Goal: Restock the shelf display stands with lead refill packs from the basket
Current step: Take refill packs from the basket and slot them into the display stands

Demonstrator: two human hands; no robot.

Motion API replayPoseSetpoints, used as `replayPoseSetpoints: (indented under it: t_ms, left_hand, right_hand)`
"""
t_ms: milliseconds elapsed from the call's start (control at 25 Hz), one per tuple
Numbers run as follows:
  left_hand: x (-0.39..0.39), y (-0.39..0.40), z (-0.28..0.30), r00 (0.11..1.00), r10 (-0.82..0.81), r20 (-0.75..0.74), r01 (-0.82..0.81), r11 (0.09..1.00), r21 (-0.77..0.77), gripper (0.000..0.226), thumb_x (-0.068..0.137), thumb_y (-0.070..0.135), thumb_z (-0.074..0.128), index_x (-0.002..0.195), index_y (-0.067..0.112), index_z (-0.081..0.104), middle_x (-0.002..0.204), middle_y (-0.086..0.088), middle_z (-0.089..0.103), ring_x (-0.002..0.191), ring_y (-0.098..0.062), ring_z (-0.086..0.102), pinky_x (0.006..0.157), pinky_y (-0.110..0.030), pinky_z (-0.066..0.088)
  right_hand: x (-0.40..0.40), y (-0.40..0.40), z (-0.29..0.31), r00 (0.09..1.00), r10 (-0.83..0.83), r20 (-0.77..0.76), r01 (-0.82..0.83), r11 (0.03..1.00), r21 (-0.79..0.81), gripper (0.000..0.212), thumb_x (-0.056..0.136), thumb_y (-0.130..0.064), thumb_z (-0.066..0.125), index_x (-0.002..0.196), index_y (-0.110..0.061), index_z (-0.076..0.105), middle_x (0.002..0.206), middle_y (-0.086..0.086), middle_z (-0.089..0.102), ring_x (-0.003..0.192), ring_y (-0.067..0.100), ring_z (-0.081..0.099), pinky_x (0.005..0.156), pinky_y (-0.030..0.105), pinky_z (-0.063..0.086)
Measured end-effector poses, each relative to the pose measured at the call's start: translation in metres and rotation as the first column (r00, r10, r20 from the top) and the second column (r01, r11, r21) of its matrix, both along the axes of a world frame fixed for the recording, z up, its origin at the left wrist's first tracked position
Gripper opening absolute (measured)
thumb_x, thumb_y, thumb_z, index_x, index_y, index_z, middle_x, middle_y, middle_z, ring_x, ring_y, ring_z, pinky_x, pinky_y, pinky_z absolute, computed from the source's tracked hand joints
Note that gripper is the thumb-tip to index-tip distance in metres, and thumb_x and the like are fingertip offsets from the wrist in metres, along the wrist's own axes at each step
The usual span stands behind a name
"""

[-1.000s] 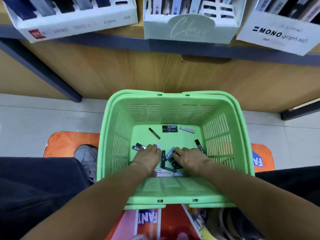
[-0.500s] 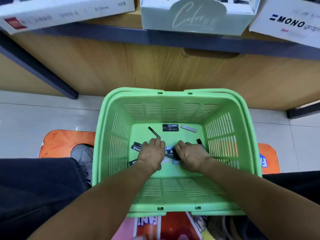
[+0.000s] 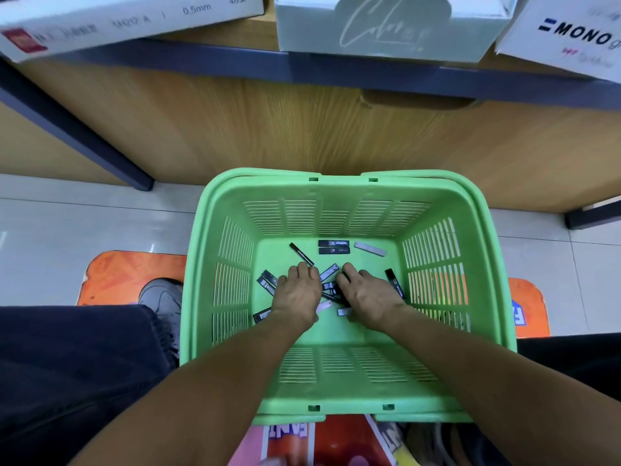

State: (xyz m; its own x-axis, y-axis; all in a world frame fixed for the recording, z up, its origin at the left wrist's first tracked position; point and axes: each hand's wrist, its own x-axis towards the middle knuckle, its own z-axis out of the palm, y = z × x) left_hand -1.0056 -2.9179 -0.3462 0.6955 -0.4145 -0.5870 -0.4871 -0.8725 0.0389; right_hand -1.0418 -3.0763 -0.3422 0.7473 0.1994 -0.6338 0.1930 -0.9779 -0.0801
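Observation:
A green plastic basket (image 3: pixel 232 264) stands on the floor in front of me. Several small black and grey lead refill packs lie scattered on its bottom, among them a black pair (image 3: pixel 333 247) and a grey pack (image 3: pixel 369 249) near the far wall. Both my hands are down inside, palms down, side by side. My left hand (image 3: pixel 295 297) has its fingers bent onto the basket floor, and what lies under them is hidden. My right hand (image 3: pixel 368 297) curls round a small bunch of dark packs (image 3: pixel 331 290) at its thumb side.
Above the basket a wooden shelf with a dark edge (image 3: pixel 336 72) carries three display stands: a white one (image 3: pixel 134 21), a pale green one (image 3: pixel 386 28) and a MONO one (image 3: pixel 564 38). An orange mat (image 3: pixel 117 274), a grey shoe (image 3: pixel 161 297) and tiled floor surround the basket.
Both hands have slid a little farther into the basket and closer together. The right hand has drawn dark packs in under its fingers. The view has tilted down.

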Motion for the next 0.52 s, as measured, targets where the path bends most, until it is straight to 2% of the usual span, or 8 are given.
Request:
replayPoseSetpoints:
  t_ms: [160, 240, 400, 520]
  left_hand:
    - [0.000, -0.003, -0.002, 0.988, 0.088, -0.126, -0.096, 0.993, -0.064, 0.053, 0.085, 0.019, 0.071, 0.128, 0.005, 0.042, 0.126, -0.016, 0.048, 0.114, -0.031, 0.052, 0.093, -0.040, 0.047]
    - [-0.004, -0.007, -0.004, 0.985, 0.119, -0.127, -0.127, 0.991, -0.052, 0.048, 0.086, 0.011, 0.066, 0.128, 0.002, 0.043, 0.125, -0.018, 0.048, 0.112, -0.031, 0.053, 0.091, -0.038, 0.050]
    - [-0.014, -0.019, -0.005, 0.995, 0.082, -0.049, -0.079, 0.995, 0.067, 0.041, 0.089, 0.001, 0.056, 0.127, -0.002, 0.042, 0.124, -0.021, 0.049, 0.110, -0.032, 0.054, 0.083, -0.036, 0.052]
    - [-0.018, -0.022, -0.001, 0.996, 0.086, -0.033, -0.082, 0.990, 0.116, 0.032, 0.094, 0.004, 0.049, 0.125, 0.000, 0.041, 0.122, -0.020, 0.048, 0.106, -0.031, 0.054, 0.077, -0.036, 0.050]
  right_hand:
    - [0.003, 0.000, 0.002, 0.994, -0.093, -0.061, 0.091, 0.995, -0.027, 0.054, 0.089, -0.038, 0.072, 0.122, -0.010, 0.040, 0.122, 0.009, 0.037, 0.081, 0.026, 0.054, 0.061, 0.040, 0.052]
    - [0.003, 0.003, 0.005, 0.987, -0.126, -0.100, 0.121, 0.991, -0.055, 0.054, 0.091, -0.042, 0.067, 0.122, -0.008, 0.039, 0.122, 0.011, 0.038, 0.077, 0.029, 0.055, 0.058, 0.037, 0.047]
    - [0.000, 0.013, 0.005, 0.983, -0.166, -0.084, 0.162, 0.985, -0.054, 0.034, 0.097, -0.017, 0.053, 0.126, -0.004, 0.040, 0.122, 0.017, 0.050, 0.097, 0.034, 0.065, 0.063, 0.036, 0.045]
    - [-0.003, 0.021, 0.002, 0.991, -0.122, -0.053, 0.115, 0.986, -0.118, 0.031, 0.098, -0.002, 0.044, 0.129, 0.003, 0.040, 0.121, 0.022, 0.055, 0.099, 0.033, 0.066, 0.065, 0.034, 0.046]
